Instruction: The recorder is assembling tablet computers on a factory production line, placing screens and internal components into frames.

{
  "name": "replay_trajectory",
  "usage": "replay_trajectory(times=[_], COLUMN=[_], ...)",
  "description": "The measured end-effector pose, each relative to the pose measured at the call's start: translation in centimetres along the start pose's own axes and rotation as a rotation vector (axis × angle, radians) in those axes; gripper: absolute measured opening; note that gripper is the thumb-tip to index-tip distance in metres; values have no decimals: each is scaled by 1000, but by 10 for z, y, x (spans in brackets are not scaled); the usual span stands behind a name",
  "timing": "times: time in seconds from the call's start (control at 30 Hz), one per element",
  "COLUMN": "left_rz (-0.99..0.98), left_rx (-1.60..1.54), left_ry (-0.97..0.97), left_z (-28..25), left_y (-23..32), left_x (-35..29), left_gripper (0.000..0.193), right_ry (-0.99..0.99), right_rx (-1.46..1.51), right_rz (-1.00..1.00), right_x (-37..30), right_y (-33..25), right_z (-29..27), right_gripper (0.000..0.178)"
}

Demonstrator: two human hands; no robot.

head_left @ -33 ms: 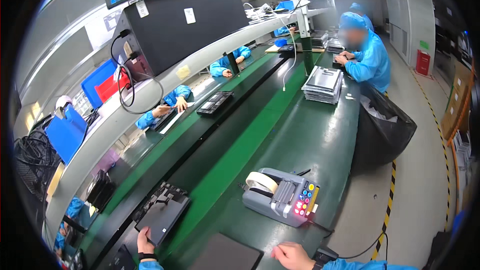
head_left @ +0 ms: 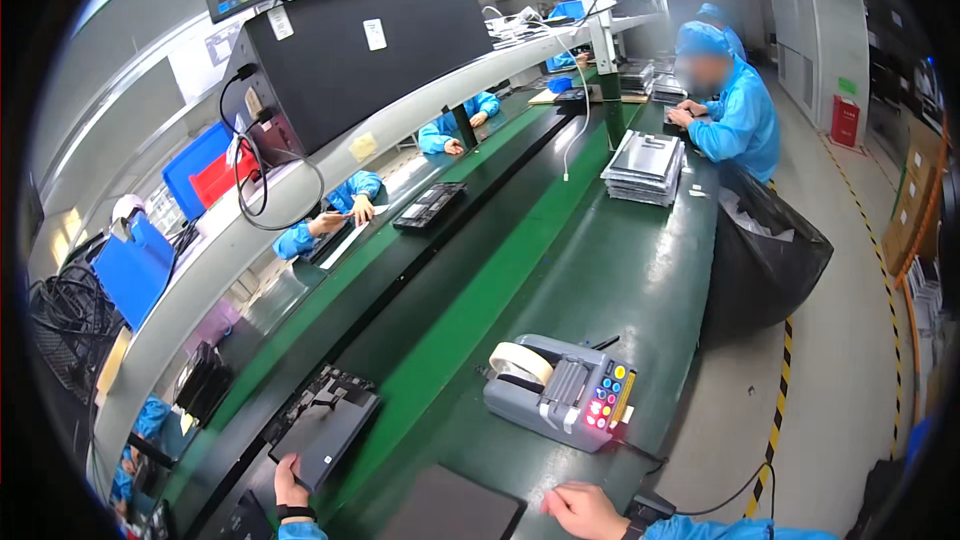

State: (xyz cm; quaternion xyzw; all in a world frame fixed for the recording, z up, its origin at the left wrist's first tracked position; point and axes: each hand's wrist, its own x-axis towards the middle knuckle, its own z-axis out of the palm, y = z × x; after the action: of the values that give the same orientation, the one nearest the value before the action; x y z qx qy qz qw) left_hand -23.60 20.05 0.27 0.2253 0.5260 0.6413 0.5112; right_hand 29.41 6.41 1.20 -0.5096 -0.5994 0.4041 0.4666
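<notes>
On the dark conveyor strip lies a black laptop base (head_left: pixel 325 430) with circuit parts exposed at its far end. My left hand (head_left: pixel 290 488) grips its near edge, thumb on top. A flat dark laptop panel (head_left: pixel 450 510) rests on the green bench between my hands, cut off by the lower edge of view. Just right of this panel is my right hand (head_left: pixel 585 510), its fingers curled and pressed together. Whatever is in those fingers, if anything, cannot be made out. Beyond my right hand stands a grey tape dispenser (head_left: pixel 560 395) with a cream tape roll and coloured buttons.
Another black laptop base (head_left: pixel 430 207) lies farther along the line. Co-workers in blue sit opposite; one person (head_left: pixel 735 125) works at the far right, beside stacked panels (head_left: pixel 642 170). A black bag (head_left: pixel 765 250) hangs at the bench edge. An overhead shelf (head_left: pixel 400 105) crosses the left side.
</notes>
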Motion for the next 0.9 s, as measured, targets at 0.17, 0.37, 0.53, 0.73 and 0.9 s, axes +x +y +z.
replay_trajectory(times=[0.17,0.37,0.53,0.73,0.9], left_rz=[101,202,207,-2,-113], left_rx=[19,-56,-89,-100,-207], left_ry=[148,143,214,346,334], left_z=[10,64,72,95,76], left_y=[18,60,38,-34,-109], left_x=[-39,-192,-301,-395,-392], left_gripper=[12,14,20,28,34], right_ry=[-6,-69,-169,-438,-543], right_rx=[-94,-86,-60,563,628], right_rz=[-153,-232,-120,123,249], right_x=[2,3,8,14,24], right_y=[14,38,33,4,-26], right_z=[0,7,3,-9,3], right_gripper=[29,28,25,19,24])
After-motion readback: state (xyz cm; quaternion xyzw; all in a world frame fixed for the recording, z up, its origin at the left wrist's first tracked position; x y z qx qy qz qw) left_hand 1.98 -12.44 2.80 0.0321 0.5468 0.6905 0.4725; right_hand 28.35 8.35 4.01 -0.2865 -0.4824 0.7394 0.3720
